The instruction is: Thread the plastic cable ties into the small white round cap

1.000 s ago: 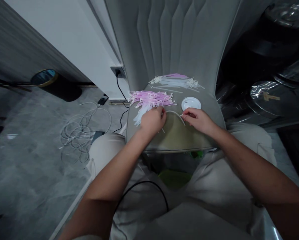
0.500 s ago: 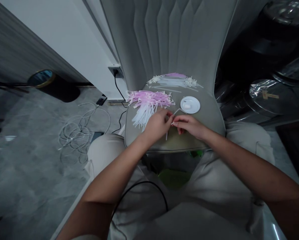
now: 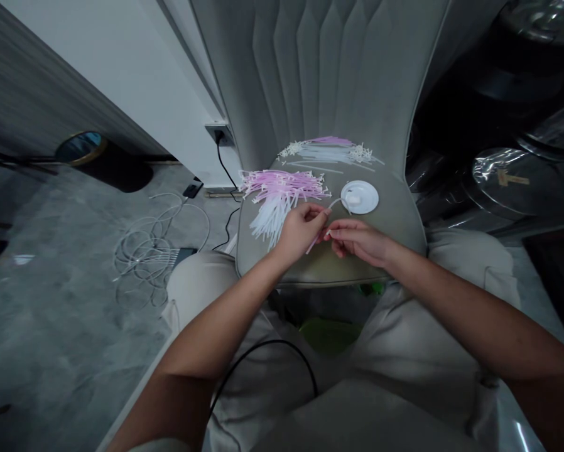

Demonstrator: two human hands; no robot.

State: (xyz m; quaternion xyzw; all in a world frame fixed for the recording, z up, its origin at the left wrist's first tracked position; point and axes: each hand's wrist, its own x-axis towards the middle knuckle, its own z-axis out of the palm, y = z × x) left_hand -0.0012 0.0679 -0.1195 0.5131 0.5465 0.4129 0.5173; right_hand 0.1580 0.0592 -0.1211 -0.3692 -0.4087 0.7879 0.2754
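Note:
My left hand (image 3: 299, 233) pinches a thin flexible tube (image 3: 337, 200), whose pale end curves over the rim of a small white dish (image 3: 370, 196). A pinkish length pokes out below the fingers. Close beside it, my right hand (image 3: 361, 242) is closed, with a tiny white piece (image 3: 329, 232) at its fingertips; its exact kind is too small to tell. In the dish sits a white lump (image 3: 354, 199). Left of the hands lies a heap of pink tubes (image 3: 286, 183) with small white ends, over a fan of whitish tubes (image 3: 269, 216).
Farther back on the grey chair seat (image 3: 390, 220) are pale tubes (image 3: 326, 154) and small cream pieces (image 3: 360, 153). A coiled cable (image 3: 141, 251) lies on the floor at left, near a dark cylinder (image 3: 112, 163). Shiny dark containers (image 3: 503, 176) stand at right.
The tube has swung between my hands: its pale end now reaches over the dish and its lower end points further left. My left fingers have shifted along it; my right hand barely moved.

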